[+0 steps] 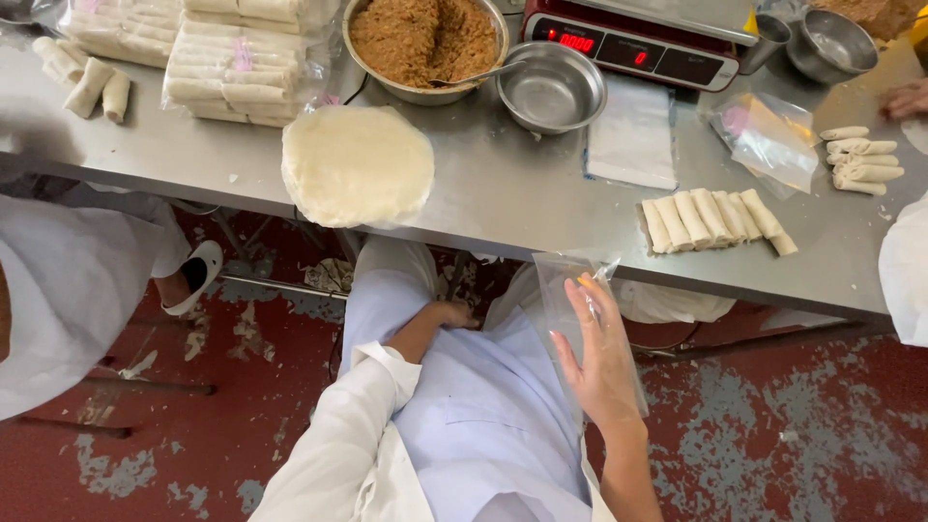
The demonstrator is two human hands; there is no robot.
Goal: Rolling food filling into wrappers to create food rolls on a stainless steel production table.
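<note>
A seated worker in a pale blue coat holds a clear plastic bag [580,319] up below the edge of a steel table [503,184]. The right hand [601,360], gloved in thin film, is raised with fingers extended and close together, the thumb and fingertips gripping the bag at its upper part; the bag hangs flat against the palm. The left hand [447,315] rests on the worker's lap at about 9 o'clock from the bag, its fingers curled downward and partly hidden, so whether it grips anything cannot be told.

On the table, a row of rolled spring rolls [713,220] lies at 1 o'clock from the bag, near the table edge. A round stack of thin wrappers [358,164] sits at 10 o'clock, overhanging the edge. Beyond it, a large metal bowl of brown filling [423,41] holds a spoon, and just beside it stands an empty steel bowl [551,89]. A digital scale [633,43] with red digits stands at 12 o'clock. Bagged packs of rolls [237,63] are stacked at the far left. Another person's hand [907,99] rests at the far right, near four more rolls [860,159].
</note>
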